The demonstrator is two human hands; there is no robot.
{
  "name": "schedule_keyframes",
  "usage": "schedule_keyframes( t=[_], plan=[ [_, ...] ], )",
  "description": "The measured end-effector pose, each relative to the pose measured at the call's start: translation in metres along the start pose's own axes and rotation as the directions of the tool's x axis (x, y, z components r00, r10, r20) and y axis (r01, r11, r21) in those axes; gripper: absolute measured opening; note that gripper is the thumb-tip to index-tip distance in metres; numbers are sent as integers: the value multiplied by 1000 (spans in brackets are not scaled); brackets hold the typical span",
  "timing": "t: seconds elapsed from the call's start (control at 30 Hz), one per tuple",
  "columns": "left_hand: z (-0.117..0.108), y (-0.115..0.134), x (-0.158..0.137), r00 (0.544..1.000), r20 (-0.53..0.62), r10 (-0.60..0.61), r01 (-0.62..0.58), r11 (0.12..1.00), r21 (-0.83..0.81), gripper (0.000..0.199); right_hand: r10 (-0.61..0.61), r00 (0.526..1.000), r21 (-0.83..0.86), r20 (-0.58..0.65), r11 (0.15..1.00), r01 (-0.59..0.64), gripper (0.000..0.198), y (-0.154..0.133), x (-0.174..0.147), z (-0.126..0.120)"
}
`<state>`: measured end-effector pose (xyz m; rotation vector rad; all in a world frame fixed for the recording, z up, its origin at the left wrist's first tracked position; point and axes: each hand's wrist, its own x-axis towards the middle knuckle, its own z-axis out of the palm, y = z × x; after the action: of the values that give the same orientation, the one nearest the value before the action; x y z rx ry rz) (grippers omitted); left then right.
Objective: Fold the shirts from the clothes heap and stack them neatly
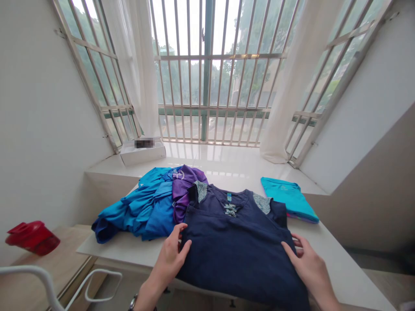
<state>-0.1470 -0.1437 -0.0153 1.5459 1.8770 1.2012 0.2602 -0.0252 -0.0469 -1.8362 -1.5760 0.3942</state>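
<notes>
We hold our left hand [172, 250] and right hand [306, 255] apart, fingers [298, 243] loosely curled, thumbs [185, 251] spread on the near side of the forefingers [178, 229]; wrists [155, 278] and forearms [145, 296] slant back behind the fingers.

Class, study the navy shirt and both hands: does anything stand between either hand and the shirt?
Nothing visible does. The left hand and right hand are at opposite side edges of the navy shirt; the purple garment lies beyond the left hand.
</notes>
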Motion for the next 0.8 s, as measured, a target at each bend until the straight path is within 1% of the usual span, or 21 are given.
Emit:
schedule_keyframes(
  t=[0.1,0.17,0.23,0.33,0.4,0.47,0.53,0.57,0.67,0.73,0.8],
  plan=[
    [-2,-2,-12,998,64,-30,28,999,41,39,-8,1000,-3,-5,1000,8,60,-1,-3,1],
    [-4,-2,-12,998,62,17,-22,996,83,34,-15,1000,-4,-9,1000,15,60,-1,-4,1],
    [-8,1,-6,994,31,105,-108,983,148,26,-26,1000,0,-17,1000,26,60,-1,-5,1],
    [-16,15,21,976,24,218,-217,941,260,21,-38,999,20,-29,999,39,58,1,-4,2],
    [-21,27,50,959,58,277,-280,901,331,23,-41,999,39,-35,998,42,56,3,-4,3],
    [-24,38,83,949,107,298,-315,850,423,28,-41,998,54,-41,998,43,55,4,-5,4],
    [-22,46,116,951,161,263,-308,789,532,35,-37,998,60,-44,997,40,55,5,-6,4],
    [-20,48,131,957,179,227,-289,755,589,38,-35,998,62,-43,997,38,55,4,-6,4],
    [-11,47,165,972,224,65,-210,663,718,39,-38,998,76,-43,996,41,52,1,-8,3],
    [-6,44,178,967,256,-4,-192,650,735,33,-43,998,90,-42,995,47,50,0,-8,3],
    [-4,40,187,956,293,-7,-211,675,707,24,-42,999,101,-34,994,45,49,0,-8,3]
  ],
)
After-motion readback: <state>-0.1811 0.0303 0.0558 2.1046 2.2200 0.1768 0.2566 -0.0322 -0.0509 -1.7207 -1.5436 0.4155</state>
